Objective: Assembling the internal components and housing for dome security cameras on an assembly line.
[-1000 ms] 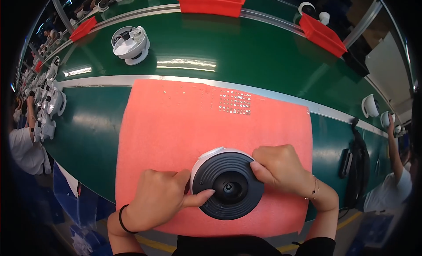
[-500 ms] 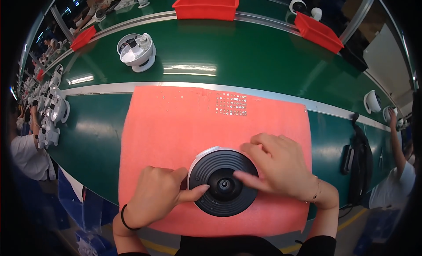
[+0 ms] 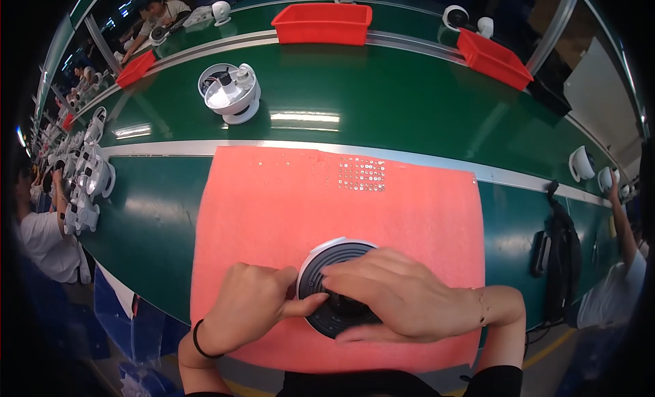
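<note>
On a pink foam mat (image 3: 252,213) lies a round camera head with a ridged black face (image 3: 315,269) and a white rim, its face turned up. My left hand (image 3: 249,301) is closed on its left edge, thumb over the black face, other fingers curled at the side. Reaching across the face from the right is my right hand (image 3: 402,298), slightly blurred. Its fingers stretch over the upper part and its thumb lies apart near the lower edge. The lens in the centre is mostly hidden under this hand.
Small screws stand in rows in a screw patch (image 3: 361,174) at the mat's far side. Beyond, a white camera housing (image 3: 232,93) sits on the green bench, with a red bin (image 3: 322,25) farther back. White housings (image 3: 89,179) crowd the left; a black strap (image 3: 561,240) lies right.
My right hand has moved left and down over the camera's face, covering the lens. My left hand keeps its hold on the edge. The whole view has shifted slightly.
</note>
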The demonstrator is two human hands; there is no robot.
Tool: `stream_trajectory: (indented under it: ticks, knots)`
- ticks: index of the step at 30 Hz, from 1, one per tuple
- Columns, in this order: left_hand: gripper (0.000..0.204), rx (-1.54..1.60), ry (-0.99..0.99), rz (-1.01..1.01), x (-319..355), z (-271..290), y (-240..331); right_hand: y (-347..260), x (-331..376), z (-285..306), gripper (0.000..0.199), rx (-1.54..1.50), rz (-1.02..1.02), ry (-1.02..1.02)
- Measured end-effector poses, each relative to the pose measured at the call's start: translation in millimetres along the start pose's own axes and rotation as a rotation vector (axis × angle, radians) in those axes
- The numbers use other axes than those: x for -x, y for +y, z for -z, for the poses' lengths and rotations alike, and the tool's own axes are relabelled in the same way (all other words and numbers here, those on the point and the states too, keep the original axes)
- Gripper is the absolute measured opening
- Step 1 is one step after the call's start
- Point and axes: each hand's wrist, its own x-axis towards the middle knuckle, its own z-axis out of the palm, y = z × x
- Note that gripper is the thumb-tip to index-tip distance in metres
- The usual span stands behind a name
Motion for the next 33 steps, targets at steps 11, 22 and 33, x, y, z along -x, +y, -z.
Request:
stream_trajectory:
  ticks: [11, 22, 33]
  knots:
    - [0.045, -0.028, -0.020, -0.012, 1.6, 5.8, -7.4, -4.1, -5.2, 0.9, 0.064, 0.082, -0.013, 0.111]
    - [0.066, 1.011, -0.296, 0.177, -1.5, -12.1, -22.0, 21.7, 8.3, -7.4, 0.051, -0.589, -0.700, 0.099]
    - [0.085, 0.673, 0.306, -0.181, -28.2, 24.4, -14.0, 27.9, -47.6, 17.2, 0.077, 0.032, -0.191, 0.548]
